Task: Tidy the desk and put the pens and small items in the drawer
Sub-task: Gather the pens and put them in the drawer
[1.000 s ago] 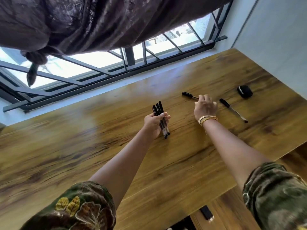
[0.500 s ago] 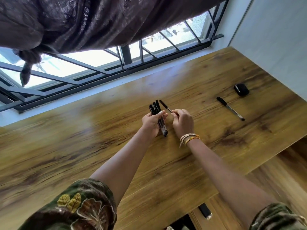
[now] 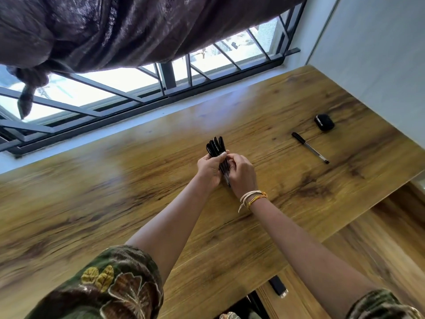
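Both the left hand (image 3: 210, 168) and right hand (image 3: 241, 172) clasp the pens (image 3: 217, 149): light, stiff, slippery, best gripped mid-barrel.

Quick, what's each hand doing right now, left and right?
Left hand: closed around the bundle of black-capped pens.
Right hand: closed on the same bundle, from its right side.

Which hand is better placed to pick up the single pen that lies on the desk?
The right hand, probably. The single pen lies on its side of the desk, while the left hand grips the bundle of pens and is farther away.
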Demonstrator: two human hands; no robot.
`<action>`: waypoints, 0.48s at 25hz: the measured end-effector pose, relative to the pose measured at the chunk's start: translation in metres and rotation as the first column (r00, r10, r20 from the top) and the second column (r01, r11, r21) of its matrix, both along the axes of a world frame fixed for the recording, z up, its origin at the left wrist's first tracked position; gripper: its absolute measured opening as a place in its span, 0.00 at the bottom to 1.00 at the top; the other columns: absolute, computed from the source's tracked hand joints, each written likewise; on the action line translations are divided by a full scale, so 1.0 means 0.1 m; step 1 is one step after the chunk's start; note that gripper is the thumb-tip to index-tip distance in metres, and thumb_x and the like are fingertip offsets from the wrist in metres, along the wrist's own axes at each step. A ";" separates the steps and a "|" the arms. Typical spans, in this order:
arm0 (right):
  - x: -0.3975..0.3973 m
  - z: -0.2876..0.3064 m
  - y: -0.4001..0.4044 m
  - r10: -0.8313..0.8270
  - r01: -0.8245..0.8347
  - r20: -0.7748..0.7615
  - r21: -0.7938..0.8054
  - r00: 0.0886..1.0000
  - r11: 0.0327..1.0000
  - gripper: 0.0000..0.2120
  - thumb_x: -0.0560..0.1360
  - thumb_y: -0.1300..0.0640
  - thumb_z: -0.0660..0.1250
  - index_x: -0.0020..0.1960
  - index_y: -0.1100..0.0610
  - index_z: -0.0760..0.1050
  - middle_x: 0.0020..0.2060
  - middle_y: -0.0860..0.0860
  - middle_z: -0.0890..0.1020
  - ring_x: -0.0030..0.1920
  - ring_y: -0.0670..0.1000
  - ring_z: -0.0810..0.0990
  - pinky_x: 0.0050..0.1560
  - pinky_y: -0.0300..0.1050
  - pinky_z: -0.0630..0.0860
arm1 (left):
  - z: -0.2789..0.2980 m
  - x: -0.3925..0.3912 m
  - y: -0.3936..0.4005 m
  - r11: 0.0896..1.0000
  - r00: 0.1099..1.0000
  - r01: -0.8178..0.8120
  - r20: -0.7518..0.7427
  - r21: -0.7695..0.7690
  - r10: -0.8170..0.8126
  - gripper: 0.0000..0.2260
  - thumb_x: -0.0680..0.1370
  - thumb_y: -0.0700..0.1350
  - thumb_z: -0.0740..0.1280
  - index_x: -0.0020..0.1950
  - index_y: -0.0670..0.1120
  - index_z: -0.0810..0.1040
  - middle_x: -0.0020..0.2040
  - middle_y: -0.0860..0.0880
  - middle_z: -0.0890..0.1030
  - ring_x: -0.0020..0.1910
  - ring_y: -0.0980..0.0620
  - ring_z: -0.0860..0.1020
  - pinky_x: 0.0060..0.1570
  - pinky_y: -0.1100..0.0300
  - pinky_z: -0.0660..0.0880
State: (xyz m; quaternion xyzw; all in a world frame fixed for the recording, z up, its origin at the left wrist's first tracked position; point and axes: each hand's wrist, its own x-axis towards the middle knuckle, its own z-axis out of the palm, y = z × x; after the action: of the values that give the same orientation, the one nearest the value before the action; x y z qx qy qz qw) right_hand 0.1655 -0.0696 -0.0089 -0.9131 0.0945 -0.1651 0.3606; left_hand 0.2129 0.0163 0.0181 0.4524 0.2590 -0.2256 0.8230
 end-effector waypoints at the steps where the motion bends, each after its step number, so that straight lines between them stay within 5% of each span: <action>1: 0.00 0.01 -0.01 -0.009 0.009 -0.004 -0.003 1.000 1.000 0.12 0.76 0.65 0.60 0.57 0.62 0.78 0.48 0.59 0.82 0.47 0.57 0.80 0.46 0.44 0.74 | -0.01 0.00 -0.03 1.000 1.000 -0.005 -0.005 -0.006 0.005 0.04 0.75 0.30 0.67 0.47 0.36 0.79 0.45 0.40 0.82 0.43 0.46 0.82 0.57 0.49 0.78; 7: 0.09 0.10 -0.42 -0.122 0.121 -0.005 -0.093 0.993 0.988 0.08 0.76 0.64 0.61 0.52 0.62 0.78 0.45 0.58 0.81 0.44 0.55 0.80 0.42 0.44 0.76 | 0.01 -0.01 -0.13 0.999 1.000 0.021 0.006 -0.036 -0.021 0.06 0.74 0.30 0.68 0.50 0.36 0.77 0.46 0.40 0.82 0.44 0.46 0.83 0.49 0.50 0.80; 12: 0.20 0.10 -1.18 -0.426 0.366 -0.094 -0.369 0.900 0.854 0.14 0.72 0.62 0.64 0.57 0.60 0.76 0.54 0.60 0.78 0.55 0.60 0.75 0.55 0.53 0.73 | 0.01 -0.03 -0.24 0.998 0.999 0.052 -0.006 -0.018 -0.052 0.12 0.73 0.31 0.71 0.54 0.38 0.77 0.45 0.41 0.83 0.42 0.47 0.84 0.43 0.50 0.80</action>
State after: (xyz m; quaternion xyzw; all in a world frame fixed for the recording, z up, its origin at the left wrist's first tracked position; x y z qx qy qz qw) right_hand 0.1852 -0.1881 0.0007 -0.9331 0.2815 -0.1705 0.1449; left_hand 0.2099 -0.0077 0.0186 0.4508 0.2478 -0.2508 0.8201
